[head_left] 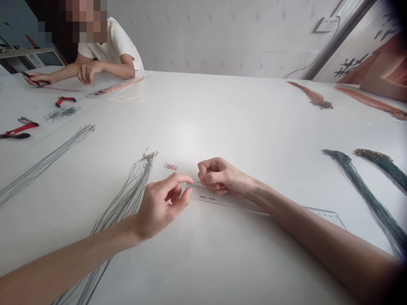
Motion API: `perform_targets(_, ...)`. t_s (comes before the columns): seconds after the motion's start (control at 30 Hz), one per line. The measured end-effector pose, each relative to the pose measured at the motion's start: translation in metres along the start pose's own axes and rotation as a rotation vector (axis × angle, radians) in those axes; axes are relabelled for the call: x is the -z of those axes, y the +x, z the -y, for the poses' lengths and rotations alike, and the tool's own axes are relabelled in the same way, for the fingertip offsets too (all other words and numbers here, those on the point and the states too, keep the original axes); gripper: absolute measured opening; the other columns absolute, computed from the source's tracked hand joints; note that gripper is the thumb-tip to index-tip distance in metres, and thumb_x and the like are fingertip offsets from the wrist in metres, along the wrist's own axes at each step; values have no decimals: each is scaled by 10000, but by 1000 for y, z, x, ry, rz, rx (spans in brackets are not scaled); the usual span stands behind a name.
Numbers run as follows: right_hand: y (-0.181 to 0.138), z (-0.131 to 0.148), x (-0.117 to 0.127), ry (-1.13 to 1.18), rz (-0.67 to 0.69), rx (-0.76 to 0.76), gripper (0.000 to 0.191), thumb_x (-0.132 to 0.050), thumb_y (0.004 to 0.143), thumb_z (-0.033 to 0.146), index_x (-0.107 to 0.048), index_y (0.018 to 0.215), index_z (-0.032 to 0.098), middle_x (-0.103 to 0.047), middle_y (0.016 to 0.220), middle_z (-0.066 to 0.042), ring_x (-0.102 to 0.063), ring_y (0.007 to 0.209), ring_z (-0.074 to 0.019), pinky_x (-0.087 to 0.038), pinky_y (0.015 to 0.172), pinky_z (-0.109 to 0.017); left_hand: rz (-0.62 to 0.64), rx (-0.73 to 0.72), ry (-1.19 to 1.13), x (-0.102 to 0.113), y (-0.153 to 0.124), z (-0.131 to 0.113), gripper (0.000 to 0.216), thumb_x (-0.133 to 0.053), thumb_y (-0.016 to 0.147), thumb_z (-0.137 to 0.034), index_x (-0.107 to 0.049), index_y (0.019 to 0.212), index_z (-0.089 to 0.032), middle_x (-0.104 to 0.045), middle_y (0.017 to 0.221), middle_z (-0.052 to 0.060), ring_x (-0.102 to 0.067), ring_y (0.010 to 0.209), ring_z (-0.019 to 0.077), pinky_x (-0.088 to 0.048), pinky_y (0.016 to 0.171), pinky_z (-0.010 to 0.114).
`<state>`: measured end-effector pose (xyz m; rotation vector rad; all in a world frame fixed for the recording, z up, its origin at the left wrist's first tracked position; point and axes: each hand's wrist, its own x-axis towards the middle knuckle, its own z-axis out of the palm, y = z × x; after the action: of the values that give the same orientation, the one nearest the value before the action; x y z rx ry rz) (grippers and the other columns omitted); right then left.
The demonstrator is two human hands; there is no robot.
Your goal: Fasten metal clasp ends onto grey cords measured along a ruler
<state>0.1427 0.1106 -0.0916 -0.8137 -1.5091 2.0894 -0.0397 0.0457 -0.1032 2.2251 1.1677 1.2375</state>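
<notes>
My left hand has its curved fingers around the near end of a clear plastic ruler, which lies on the white table. A very thin line runs into those fingers, but what they grip is hidden. My right hand rests on the ruler with its fingers curled tight. Under my left forearm lies a long bundle of grey cords, with small metal fittings at its far end. A small red-and-white label lies just beyond my fingers.
A co-worker's hands work at the far left, one holding a dark tool. Red-handled pliers and another pair lie nearby. Another grey bundle lies left, dark green bundles right, and orange-brown bundles far off.
</notes>
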Motion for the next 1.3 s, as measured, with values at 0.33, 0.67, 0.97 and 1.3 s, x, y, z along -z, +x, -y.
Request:
perform_targets(0.33, -1, -6, -4, -64, 104, 20, 180, -518, 700, 95, -414, 561, 143, -429, 447, 66, -301, 406, -29, -202, 374, -162, -17, -125, 119, -1, 0, -3, 68, -519, 823, -116, -531, 840, -181, -426, 565, -65, -390, 486, 49, -366, 451, 155)
perform_targets(0.67, 0, -8, -2, -68, 175, 75, 174, -517, 712, 99, -424, 570, 139, -425, 469, 62, -294, 429, -36, -205, 399, -182, -71, -282, 179, -2, 4, -3, 111, -544, 790, -62, -524, 744, -162, -469, 549, -64, -415, 475, 41, -374, 438, 146)
perform_targets(0.97, 1, -7, 1, -93, 261, 106, 183, -505, 746, 106, -436, 579, 135, -424, 496, 54, -305, 457, -45, -225, 440, -204, -58, -283, 155, -2, 1, -2, 132, -544, 789, -48, -514, 711, -151, -498, 560, -53, -418, 487, 42, -374, 442, 154)
perform_targets(1.3, -1, -6, 2, -84, 309, 101, 193, -521, 760, 119, -448, 582, 127, -413, 492, 54, -318, 465, -44, -230, 462, -210, -65, -327, 160, -1, 2, -3, 132, -541, 786, -37, -514, 716, -145, -500, 553, -51, -407, 485, 40, -373, 436, 156)
